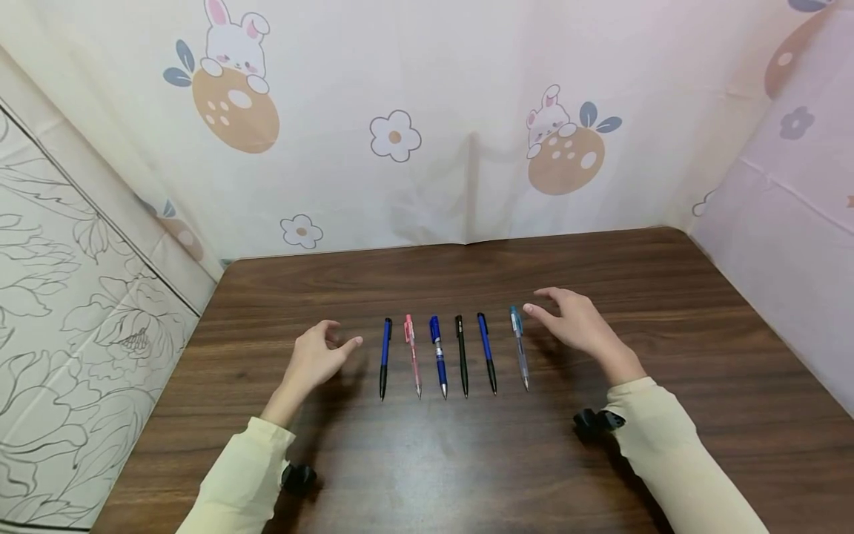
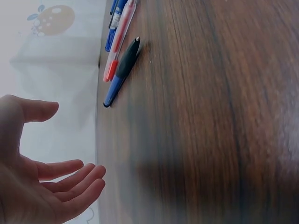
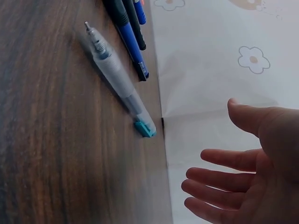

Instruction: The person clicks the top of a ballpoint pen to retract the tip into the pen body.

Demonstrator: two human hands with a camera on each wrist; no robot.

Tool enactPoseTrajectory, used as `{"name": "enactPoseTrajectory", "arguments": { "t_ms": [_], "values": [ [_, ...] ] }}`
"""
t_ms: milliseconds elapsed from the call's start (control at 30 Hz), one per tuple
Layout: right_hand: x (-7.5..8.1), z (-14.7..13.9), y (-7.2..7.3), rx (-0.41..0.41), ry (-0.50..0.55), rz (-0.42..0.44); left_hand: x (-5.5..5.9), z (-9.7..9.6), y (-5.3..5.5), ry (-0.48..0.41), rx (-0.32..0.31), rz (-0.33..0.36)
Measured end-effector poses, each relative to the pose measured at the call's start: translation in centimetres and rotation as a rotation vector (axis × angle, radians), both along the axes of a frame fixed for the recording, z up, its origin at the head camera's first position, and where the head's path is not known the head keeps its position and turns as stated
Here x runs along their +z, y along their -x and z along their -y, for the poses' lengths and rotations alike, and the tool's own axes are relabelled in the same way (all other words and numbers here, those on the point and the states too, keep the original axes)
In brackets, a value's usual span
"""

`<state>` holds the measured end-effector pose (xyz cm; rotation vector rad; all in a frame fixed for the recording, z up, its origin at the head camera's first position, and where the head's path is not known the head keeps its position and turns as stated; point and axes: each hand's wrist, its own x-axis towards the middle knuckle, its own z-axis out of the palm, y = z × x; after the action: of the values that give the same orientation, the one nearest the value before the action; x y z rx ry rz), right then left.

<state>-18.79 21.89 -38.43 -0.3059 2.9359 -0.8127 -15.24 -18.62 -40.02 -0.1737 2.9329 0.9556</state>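
Several pens lie side by side in a row on the brown wooden table (image 1: pixel 427 460), tips toward the near edge. From the left come a blue pen with a black grip (image 1: pixel 385 348), a pink pen (image 1: pixel 412 348), a blue pen with a pale band (image 1: pixel 438 356), a black pen (image 1: pixel 462 352), another blue pen with a black grip (image 1: pixel 486 345) and a clear pen with a teal clip (image 1: pixel 520 352). My left hand (image 1: pixel 315 360) hovers left of the row, fingers relaxed and holding nothing. Beside the clear pen, my right hand (image 1: pixel 575 322) is likewise relaxed, its thumb near the teal clip.
A pale curtain with rabbits and flowers (image 1: pixel 434 193) hangs behind the table's far edge. At left stands a white panel with line-drawn flowers (image 1: pixel 73 334). Small black devices are strapped at the left wrist (image 1: pixel 298 478) and the right wrist (image 1: pixel 594 421).
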Motion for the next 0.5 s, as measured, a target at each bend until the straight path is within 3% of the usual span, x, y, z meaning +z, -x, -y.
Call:
{"name": "enactPoseTrajectory", "arguments": {
  "t_ms": [500],
  "values": [
    [0.4, 0.8, 0.0, 0.031, 0.061, 0.034, -0.3, -1.6, -0.5, -0.045, 0.007, 0.018]
  ]
}}
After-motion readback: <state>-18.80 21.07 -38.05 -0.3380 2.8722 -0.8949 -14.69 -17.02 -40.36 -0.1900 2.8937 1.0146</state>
